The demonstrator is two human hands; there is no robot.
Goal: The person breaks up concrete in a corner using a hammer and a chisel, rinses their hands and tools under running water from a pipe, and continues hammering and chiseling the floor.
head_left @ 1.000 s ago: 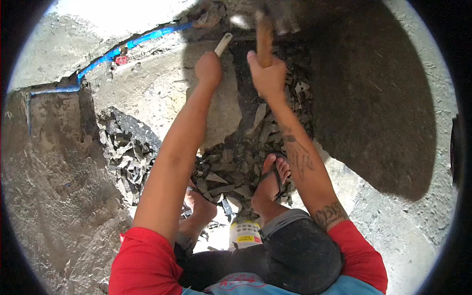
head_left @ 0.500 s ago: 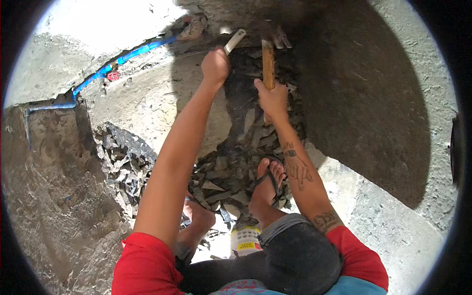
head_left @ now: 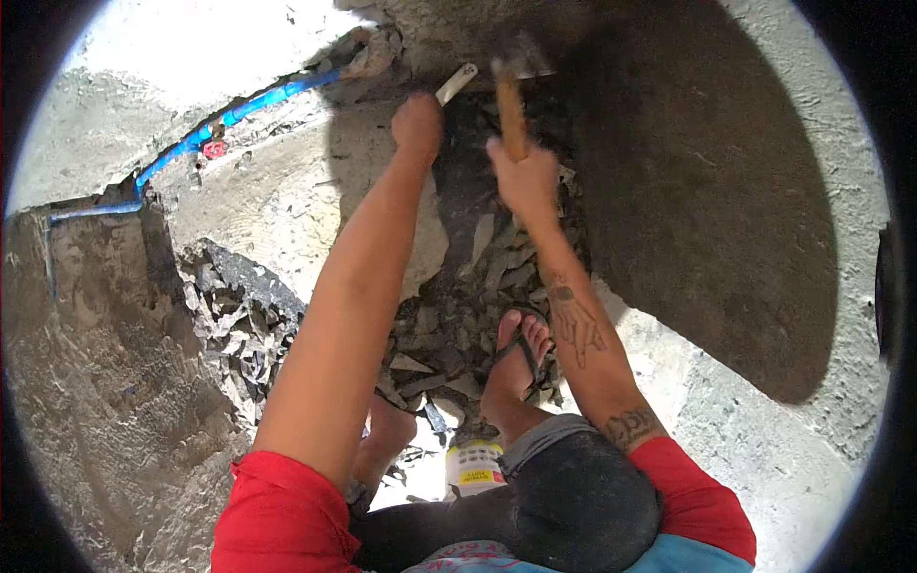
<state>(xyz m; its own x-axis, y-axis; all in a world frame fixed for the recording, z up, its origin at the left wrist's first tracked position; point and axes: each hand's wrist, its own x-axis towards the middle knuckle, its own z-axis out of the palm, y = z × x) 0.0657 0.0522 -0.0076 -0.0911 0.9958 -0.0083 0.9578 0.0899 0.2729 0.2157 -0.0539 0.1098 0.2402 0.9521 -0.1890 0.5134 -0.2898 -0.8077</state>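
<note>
Head view, with the blue pipe [head_left: 277, 94] as landmark: both hands are at work to the right of its far end. Nearest to it is the left hand [head_left: 417, 124], its fingers curled in a fist around a pale rod [head_left: 457, 84]. One end of the rod pokes out on the side away from the pipe; its lower part is hidden, so whether it touches anything cannot be told. Farther right of the pipe, the right hand [head_left: 528, 181] has its fingers wrapped around the wooden handle of a hammer [head_left: 510, 110], whose head is blurred and in shadow.

The hammer should handle as stiff and top-heavy, best held low on the handle, away from the head, as here. The wood looks dry rather than slick, though dust could loosen a grip. The rod seems rigid and slim, lighter than the hammer; the sound hold is around its shaft, with the fingers clear of the exposed end.

Broken rubble [head_left: 430, 363] lies to the right of the pipe and nearer the person, likely sharp-edged, beside a sandalled foot [head_left: 516, 358]. A red valve handle [head_left: 214, 150] sits just below the pipe.
</note>
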